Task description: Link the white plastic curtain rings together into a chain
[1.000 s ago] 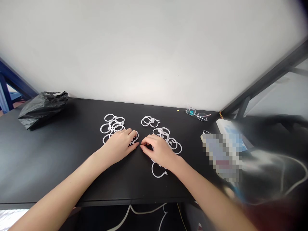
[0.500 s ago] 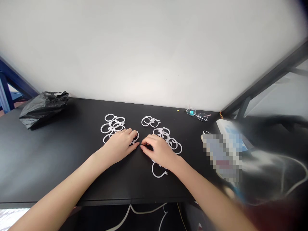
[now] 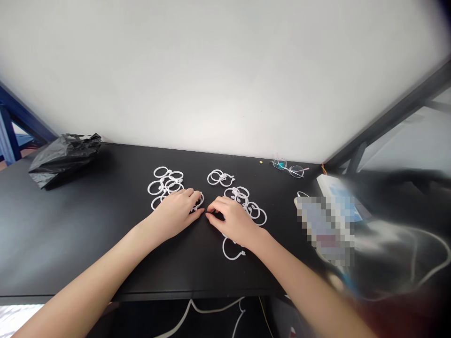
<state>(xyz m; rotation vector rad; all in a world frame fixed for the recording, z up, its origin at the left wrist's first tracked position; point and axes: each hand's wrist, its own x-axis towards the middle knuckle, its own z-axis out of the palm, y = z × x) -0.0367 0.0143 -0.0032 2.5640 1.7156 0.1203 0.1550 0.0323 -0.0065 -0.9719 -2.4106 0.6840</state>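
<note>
My left hand (image 3: 178,206) rests low over the left group of white rings (image 3: 155,188), its thumb stretched apart from the curved fingers. Part of a ring shows between that thumb and the fingers, and others are hidden under the palm. My right hand (image 3: 232,217) lies beside the right group of white rings (image 3: 260,217), with a small gap between thumb and fingertips and nothing visible in it. The two thumbs almost meet. The rings look like thin plastic binder rings with small clasps; one open ring (image 3: 230,259) lies below my right wrist, several overlap in a small cluster (image 3: 214,177) farther back.
A black plastic bag (image 3: 65,159) sits at the table's far left. Eyeglasses (image 3: 296,171) lie near the wall at the right. A blurred-out phone-like object (image 3: 322,230) and a white-and-blue box (image 3: 338,192) are on the right. Cables (image 3: 211,311) hang below the black table's (image 3: 105,263) front edge.
</note>
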